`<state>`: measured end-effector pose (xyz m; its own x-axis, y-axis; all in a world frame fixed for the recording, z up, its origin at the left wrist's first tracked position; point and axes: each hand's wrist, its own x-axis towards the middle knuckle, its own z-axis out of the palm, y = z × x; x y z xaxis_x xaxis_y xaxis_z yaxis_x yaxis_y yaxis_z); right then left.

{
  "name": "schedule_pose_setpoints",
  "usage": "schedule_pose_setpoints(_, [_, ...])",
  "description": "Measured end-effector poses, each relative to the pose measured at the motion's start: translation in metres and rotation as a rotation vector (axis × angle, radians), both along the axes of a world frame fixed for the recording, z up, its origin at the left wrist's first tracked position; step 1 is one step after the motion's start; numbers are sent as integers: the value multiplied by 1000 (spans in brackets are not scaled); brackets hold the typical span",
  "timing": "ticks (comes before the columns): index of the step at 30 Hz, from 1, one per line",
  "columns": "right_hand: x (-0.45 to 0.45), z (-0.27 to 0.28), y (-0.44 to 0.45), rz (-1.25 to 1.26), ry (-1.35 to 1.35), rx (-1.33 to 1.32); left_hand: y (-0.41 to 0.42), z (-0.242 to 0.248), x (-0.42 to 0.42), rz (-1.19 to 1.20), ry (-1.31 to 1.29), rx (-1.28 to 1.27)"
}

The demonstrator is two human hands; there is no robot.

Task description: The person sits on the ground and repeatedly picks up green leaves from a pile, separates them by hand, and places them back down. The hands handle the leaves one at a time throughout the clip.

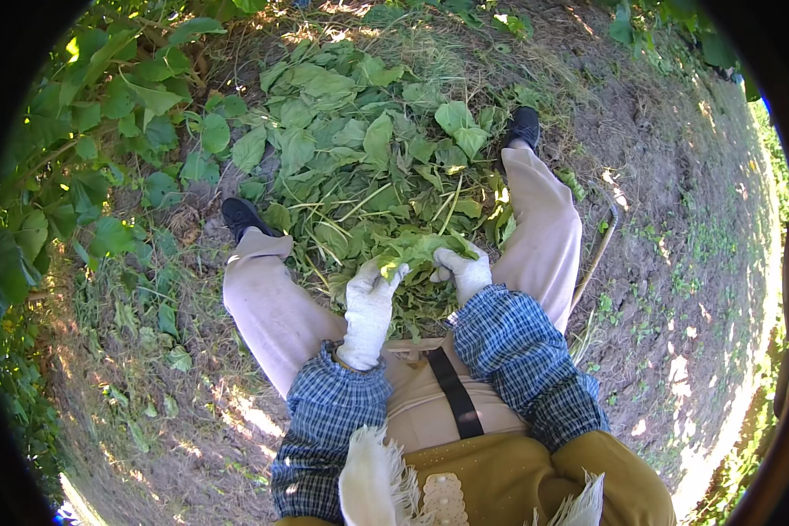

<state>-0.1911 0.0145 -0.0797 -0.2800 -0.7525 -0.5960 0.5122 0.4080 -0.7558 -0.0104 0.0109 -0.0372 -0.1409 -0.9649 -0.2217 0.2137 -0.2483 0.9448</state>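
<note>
Between my knees, my left hand (pixel 371 304) and my right hand (pixel 465 269), both in white cloth gloves, hold a small bunch of green leaves (pixel 421 250) from either side. My thumbs and fingers are closed on its two ends. Just beyond and below the bunch lies a wide heap of large cut leaves (pixel 348 125), with pale stalks (pixel 367 200) sticking out of its near part. More leaf matter (pixel 424 309) lies under my hands, close to my lap. The gloves and the bunch hide part of the heap.
My legs spread around the heap, with dark shoes (pixel 523 127) on my feet. A curved stick or tool handle (pixel 595 263) lies beside my right leg. Leafy bushes (pixel 105 118) crowd the left side. Bare soil with small weeds (pixel 670 243) stretches to the right.
</note>
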Motion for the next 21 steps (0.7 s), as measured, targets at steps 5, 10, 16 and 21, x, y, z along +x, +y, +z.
schedule_pose_setpoints(5, [2,2,5,269,6,-130,2,0,-1,-102,-76,16])
schedule_pose_setpoints(10, [3,-1,7,338,131,-187,1,9,-1,-113,-7,63])
schedule_pose_setpoints(16, [0,8,2,148,94,-112,2,31,-4,-58,129,227])
schedule_pose_setpoints(21, [-4,6,5,-7,-107,-141,1,18,-4,-140,2,177])
